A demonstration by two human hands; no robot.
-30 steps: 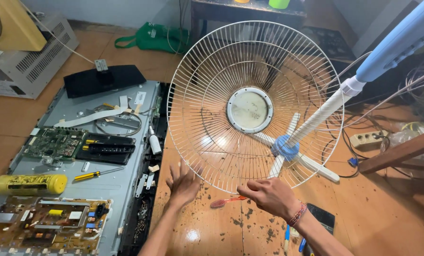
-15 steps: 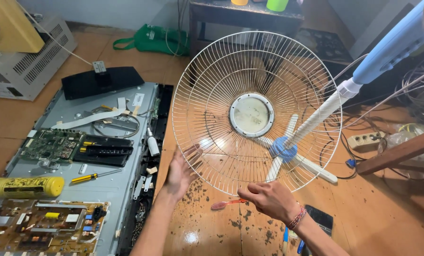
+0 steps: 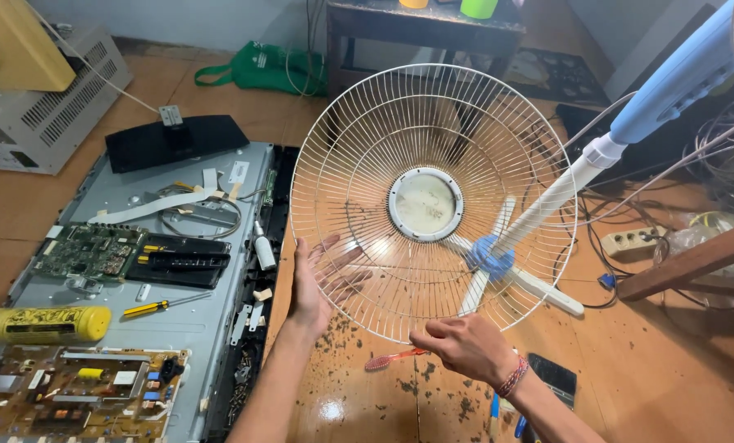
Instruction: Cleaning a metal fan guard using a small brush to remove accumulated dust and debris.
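Left hand (image 3: 322,279): open, palm flat against the fan guard (image 3: 432,201) at its left rim.
Right hand (image 3: 465,349): closed on the guard's near rim.
Progress: guard is off the fan, held upright; dirt lies on the floor (image 3: 367,394).

The place looked like a small home repair workshop for electronics. On the brown wooden floor (image 3: 47,213) lay an opened flat television panel (image 3: 178,328) with green circuit boards (image 3: 88,250), a yellow-handled screwdriver (image 3: 149,308) and a yellow spray can (image 3: 43,324). A white power strip (image 3: 629,240) lay among loose cables.
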